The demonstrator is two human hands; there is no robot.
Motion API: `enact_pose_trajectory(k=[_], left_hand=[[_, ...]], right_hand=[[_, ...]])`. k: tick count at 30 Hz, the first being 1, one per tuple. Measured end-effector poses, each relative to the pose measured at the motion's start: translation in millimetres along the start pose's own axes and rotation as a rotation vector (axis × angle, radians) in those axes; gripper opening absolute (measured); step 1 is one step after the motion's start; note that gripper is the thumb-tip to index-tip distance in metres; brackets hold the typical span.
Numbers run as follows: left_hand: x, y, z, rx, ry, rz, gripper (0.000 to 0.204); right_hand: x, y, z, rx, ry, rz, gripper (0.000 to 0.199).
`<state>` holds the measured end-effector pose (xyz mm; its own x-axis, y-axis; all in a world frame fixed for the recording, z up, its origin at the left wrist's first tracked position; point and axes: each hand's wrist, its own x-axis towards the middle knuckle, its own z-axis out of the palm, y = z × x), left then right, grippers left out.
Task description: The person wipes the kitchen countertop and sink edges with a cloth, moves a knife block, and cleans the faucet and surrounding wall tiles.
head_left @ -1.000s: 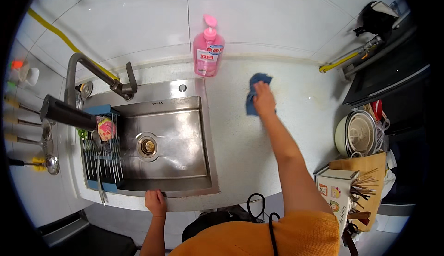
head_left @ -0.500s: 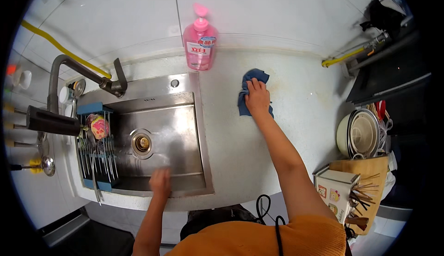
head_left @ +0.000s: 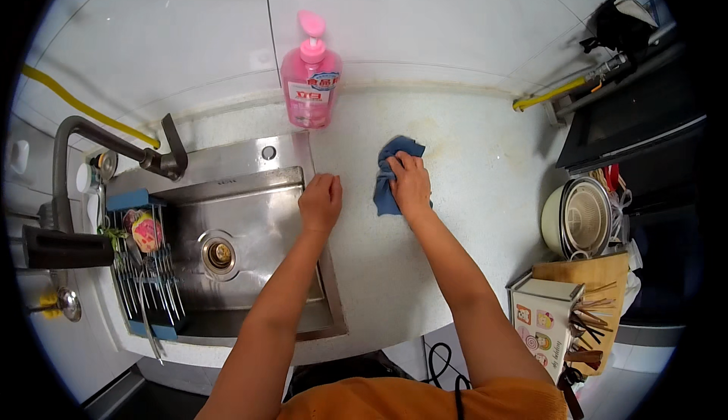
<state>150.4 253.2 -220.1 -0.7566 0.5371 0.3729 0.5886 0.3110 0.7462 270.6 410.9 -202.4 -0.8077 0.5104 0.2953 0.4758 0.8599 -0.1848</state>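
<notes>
Risk, soap bottle: the pink pump soap bottle (head_left: 311, 78) stands on the worktop (head_left: 485, 162) at about 11 o'clock from the blue cloth (head_left: 393, 177), near but apart; a wide sweep that way could, I judge, knock it over toward the sink.
Risk, sink edge: the cloth lies just to the 3 o'clock side of the steel sink (head_left: 250, 245); pushed toward 9 o'clock it could slide over the rim into the basin.
Risk, bunching: the cloth is crumpled under the hand, so it may roll up and drag rather than lie flat.
Risk, right-side clutter: the stacked bowls (head_left: 580, 219) and the box of utensils (head_left: 550, 321) sit well apart, at 3 to 5 o'clock; little danger there.
Right grip: the right hand (head_left: 411, 183) is curled down on the blue cloth, fingers closed over its bunched middle and pressing it to the worktop.
Left grip: the left hand (head_left: 321, 201) holds nothing; it rests, fingers loosely bent, on the sink's right rim where steel meets worktop.
Cloth position: on the worktop between sink and wall, at 5 o'clock from the bottle.
</notes>
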Motion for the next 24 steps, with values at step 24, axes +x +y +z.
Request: enact_pose_trajectory(k=[24], left_hand=[[3, -6, 3, -0.153, 0.063, -0.115, 0.012]], right_hand=[[31, 8, 1, 0.006, 0.085, 0.004, 0.047]])
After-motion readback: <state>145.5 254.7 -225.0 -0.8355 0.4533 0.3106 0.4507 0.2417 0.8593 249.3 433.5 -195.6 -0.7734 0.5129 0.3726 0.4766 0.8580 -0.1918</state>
